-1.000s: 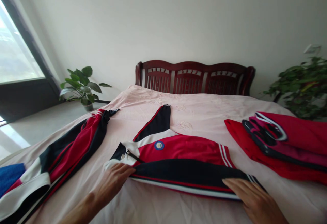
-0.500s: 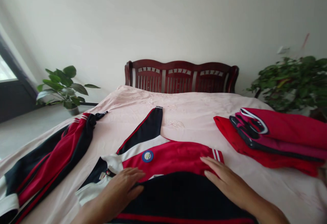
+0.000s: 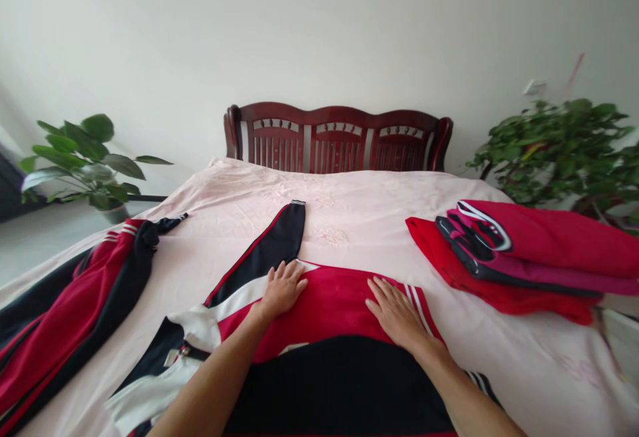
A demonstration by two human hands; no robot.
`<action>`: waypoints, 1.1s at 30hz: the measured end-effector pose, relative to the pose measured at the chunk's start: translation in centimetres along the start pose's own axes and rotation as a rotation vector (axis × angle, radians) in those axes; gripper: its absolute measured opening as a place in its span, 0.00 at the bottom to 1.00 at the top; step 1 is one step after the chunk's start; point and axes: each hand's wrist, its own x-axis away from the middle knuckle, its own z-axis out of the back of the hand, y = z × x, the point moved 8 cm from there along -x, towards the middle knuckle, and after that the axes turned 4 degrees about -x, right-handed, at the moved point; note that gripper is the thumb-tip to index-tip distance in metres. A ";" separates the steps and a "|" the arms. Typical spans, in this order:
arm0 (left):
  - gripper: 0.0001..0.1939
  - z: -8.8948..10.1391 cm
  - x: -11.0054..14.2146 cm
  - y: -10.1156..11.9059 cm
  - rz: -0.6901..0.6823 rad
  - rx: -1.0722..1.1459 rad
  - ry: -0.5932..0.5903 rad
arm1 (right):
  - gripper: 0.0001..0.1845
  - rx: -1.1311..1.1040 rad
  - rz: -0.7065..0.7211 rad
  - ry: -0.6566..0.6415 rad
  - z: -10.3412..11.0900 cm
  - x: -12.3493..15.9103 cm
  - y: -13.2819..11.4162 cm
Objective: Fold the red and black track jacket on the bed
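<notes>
A red, navy and white zip jacket [image 3: 329, 297] lies spread on the pink bedsheet. Its far navy sleeve [image 3: 279, 237] stretches toward the headboard, and its white collar [image 3: 194, 330] points left. My left hand [image 3: 284, 287] rests flat on the red front near the shoulder of that sleeve, covering the badge area. Near the striped hem, my right hand [image 3: 394, 307] lies on the red cloth with fingers extended. Dark navy cloth [image 3: 344, 384] covers the near part of the jacket. Neither hand grips anything.
Another red and navy jacket [image 3: 84, 297] lies at the left. Folded red and magenta clothes [image 3: 539, 251] are stacked at the right on the pink sheet [image 3: 359, 224]. Beyond stands a dark wooden headboard [image 3: 339, 138], with a potted plant [image 3: 94, 164] and a leafy plant [image 3: 554, 151] either side.
My left hand has moved forward from the collar side onto the red front, over the badge. My right hand has shifted slightly left along the hem. The camera view has turned a little right.
</notes>
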 end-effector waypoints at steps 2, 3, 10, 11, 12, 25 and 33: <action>0.24 0.5 -0.6 0.3 0.022 -0.012 0.025 | 0.30 -0.057 0.024 0.032 0.4 -0.5 -0.1; 0.22 0.8 -0.9 0.6 0.028 -0.020 0.040 | 0.27 -0.096 0.032 0.043 0.6 -0.9 -0.1; 0.24 2.4 -4.1 3.3 -0.115 -0.033 0.043 | 0.28 -0.056 -0.067 0.141 4.4 -4.0 1.9; 0.25 2.4 -4.6 3.5 -0.143 -0.029 0.019 | 0.32 -0.023 -0.069 0.085 4.4 -4.5 2.0; 0.26 2.4 -5.1 3.5 -0.163 -0.026 -0.006 | 0.35 -0.003 -0.075 0.018 4.3 -4.9 2.3; 0.14 2.9 -2.1 1.9 -0.175 -0.079 0.023 | 0.16 0.116 0.232 0.006 4.2 -2.4 -1.6; 0.12 2.8 2.2 2.3 -0.304 0.034 0.019 | 0.23 0.094 0.313 -0.012 5.1 1.7 -2.4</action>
